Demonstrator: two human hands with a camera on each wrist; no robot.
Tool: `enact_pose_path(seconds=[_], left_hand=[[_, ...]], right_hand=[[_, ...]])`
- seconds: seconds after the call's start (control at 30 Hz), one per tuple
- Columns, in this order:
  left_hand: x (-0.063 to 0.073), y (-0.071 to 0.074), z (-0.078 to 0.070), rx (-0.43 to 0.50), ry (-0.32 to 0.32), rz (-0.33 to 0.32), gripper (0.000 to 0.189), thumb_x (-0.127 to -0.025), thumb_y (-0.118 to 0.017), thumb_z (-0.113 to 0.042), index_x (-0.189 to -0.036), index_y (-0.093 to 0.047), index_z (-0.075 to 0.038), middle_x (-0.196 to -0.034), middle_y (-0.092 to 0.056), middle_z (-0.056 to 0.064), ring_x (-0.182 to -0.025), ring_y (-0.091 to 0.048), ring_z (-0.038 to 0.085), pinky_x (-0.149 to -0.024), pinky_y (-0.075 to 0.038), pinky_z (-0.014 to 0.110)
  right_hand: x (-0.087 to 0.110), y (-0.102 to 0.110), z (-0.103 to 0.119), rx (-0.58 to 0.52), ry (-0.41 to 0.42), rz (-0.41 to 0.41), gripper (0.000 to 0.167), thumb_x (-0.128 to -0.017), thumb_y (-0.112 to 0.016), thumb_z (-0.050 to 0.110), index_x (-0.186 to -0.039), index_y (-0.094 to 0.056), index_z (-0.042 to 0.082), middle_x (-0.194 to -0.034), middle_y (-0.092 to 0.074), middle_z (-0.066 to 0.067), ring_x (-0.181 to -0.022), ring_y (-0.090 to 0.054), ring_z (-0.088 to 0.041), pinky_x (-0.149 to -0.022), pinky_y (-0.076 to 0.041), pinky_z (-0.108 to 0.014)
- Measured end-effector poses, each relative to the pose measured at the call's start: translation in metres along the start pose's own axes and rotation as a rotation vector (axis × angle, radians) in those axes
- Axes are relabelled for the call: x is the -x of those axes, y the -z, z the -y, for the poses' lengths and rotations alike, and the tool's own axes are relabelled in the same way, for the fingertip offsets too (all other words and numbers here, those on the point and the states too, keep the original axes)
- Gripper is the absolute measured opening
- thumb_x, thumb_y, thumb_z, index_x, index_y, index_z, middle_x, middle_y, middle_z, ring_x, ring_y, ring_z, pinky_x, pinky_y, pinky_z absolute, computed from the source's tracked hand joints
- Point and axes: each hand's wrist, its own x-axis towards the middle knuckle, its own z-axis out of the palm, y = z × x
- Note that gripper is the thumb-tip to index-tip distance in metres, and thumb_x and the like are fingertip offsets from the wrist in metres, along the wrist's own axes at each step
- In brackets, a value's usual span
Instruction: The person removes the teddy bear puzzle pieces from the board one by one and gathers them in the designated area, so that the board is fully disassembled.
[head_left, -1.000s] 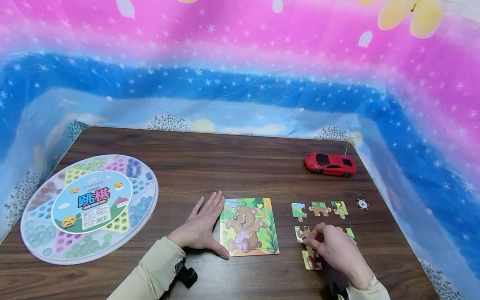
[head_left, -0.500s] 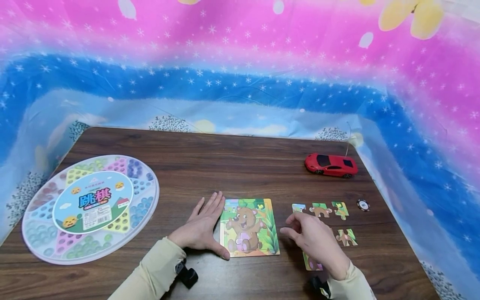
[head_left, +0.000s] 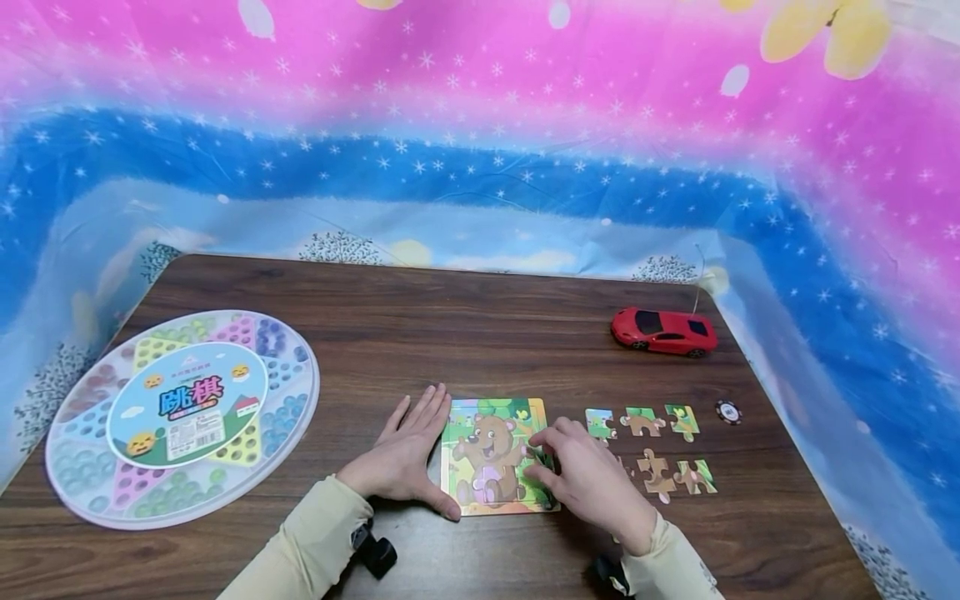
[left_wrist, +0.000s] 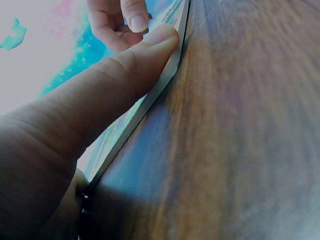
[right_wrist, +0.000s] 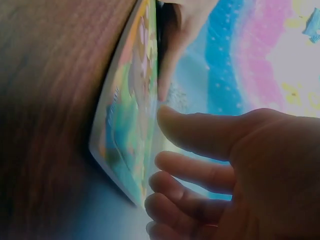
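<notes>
A square bear jigsaw puzzle [head_left: 487, 454] lies flat in its tray on the table. My left hand [head_left: 397, 454] rests along its left side with straight, spread fingers, the thumb at the near corner. In the left wrist view the thumb [left_wrist: 115, 82] lies over the tray's edge. My right hand [head_left: 588, 479] is over the puzzle's right side, fingers loosely bent. Between its thumb and fingers nothing shows in the right wrist view, where the fingertips come close to the puzzle surface [right_wrist: 127, 115]. Several loose jigsaw pieces [head_left: 657, 475] lie to the right, some hidden behind that hand.
A round Chinese checkers set [head_left: 187, 400] with marbles lies at the left of the wooden table [head_left: 420, 333]. At the back right stands a red toy car [head_left: 663, 331] with an antenna. A poker chip [head_left: 728, 412] is beside the loose pieces.
My right hand has moved left from above the loose pieces to the puzzle's right side, uncovering some pieces. The left hand has stayed in place.
</notes>
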Motion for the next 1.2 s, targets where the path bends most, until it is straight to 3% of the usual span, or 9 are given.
enact_pose_path(seconds=[0.47,0.9,1.2], left_hand=[[-0.001,0.000,-0.001,-0.007,0.003,-0.002,0.146,-0.053,-0.075,-0.078,-0.155,-0.005,-0.002,-0.162,0.004,0.014,-0.148,0.009,0.026,-0.116,0.007,0.051],[-0.002,-0.001,0.000,-0.012,0.009,0.002,0.146,-0.054,-0.074,-0.079,-0.156,-0.004,-0.003,-0.162,0.005,0.013,-0.148,0.009,0.025,-0.116,0.007,0.050],[-0.001,-0.001,0.001,-0.010,0.004,-0.007,0.146,-0.053,-0.074,-0.079,-0.155,-0.004,-0.002,-0.162,0.004,0.014,-0.148,0.008,0.026,-0.116,0.006,0.050]], right_hand=[[-0.002,-0.012,0.006,0.056,0.093,0.026,0.035,-0.084,-0.076,0.037,-0.111,-0.071,0.015,-0.092,-0.049,0.004,-0.076,-0.042,-0.011,-0.061,-0.039,-0.025],[0.000,-0.012,0.008,0.013,0.113,0.049,0.025,-0.085,-0.075,0.034,-0.104,-0.071,0.018,-0.088,-0.046,0.005,-0.063,-0.042,-0.007,-0.052,-0.037,-0.023],[0.000,-0.012,0.008,-0.012,0.119,0.064,0.021,-0.084,-0.077,0.030,-0.099,-0.069,0.016,-0.087,-0.047,0.005,-0.063,-0.044,-0.005,-0.054,-0.039,-0.022]])
